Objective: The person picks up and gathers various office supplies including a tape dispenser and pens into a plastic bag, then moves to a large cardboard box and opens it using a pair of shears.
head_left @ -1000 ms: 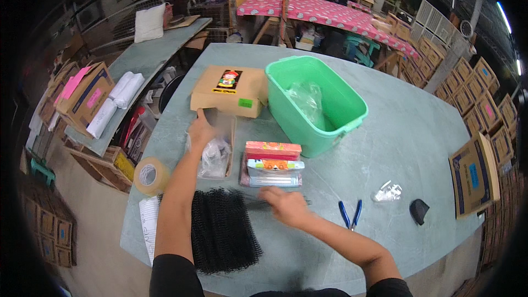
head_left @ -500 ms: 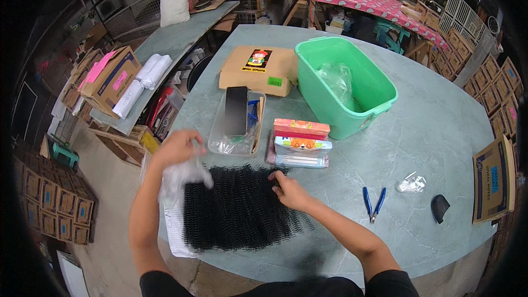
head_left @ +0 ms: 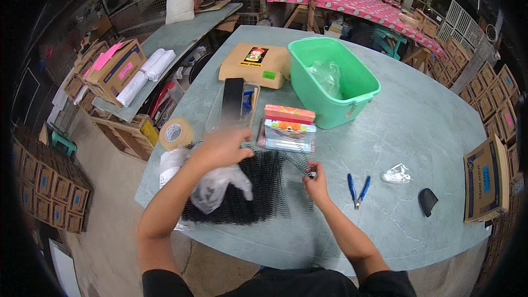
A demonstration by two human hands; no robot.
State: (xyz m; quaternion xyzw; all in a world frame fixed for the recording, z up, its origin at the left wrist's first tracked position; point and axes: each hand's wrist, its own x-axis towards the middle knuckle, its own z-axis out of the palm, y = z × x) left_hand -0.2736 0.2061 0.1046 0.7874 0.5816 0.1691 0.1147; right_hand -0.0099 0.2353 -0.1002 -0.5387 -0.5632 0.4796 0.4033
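A wide row of black spiral binding coils (head_left: 267, 187) lies on the table in front of me. My right hand (head_left: 316, 186) is closed on the end of a few coils lifted off the row's right side. These lifted coils slant up and left to my left hand (head_left: 225, 148), whose fingers are slightly blurred but pinch around their other end. Beneath my left forearm, a crumpled clear plastic bag (head_left: 217, 187) lies over part of the row. White paper (head_left: 171, 162) shows at the row's left edge.
Beyond the coils are a tape roll (head_left: 176, 133), a phone (head_left: 232, 99) on a clear tray, tissue packs (head_left: 289, 126), a brown package (head_left: 247, 69) and a green bin (head_left: 357, 107). Blue-handled cutters (head_left: 357, 190), a small clear bag (head_left: 397, 174) and a black object (head_left: 428, 202) lie rightward.
My left hand has moved right and off the plastic bag, which now lies on the coils. My right hand has moved right, with some coils lifted from the row. The tape roll has come into view.
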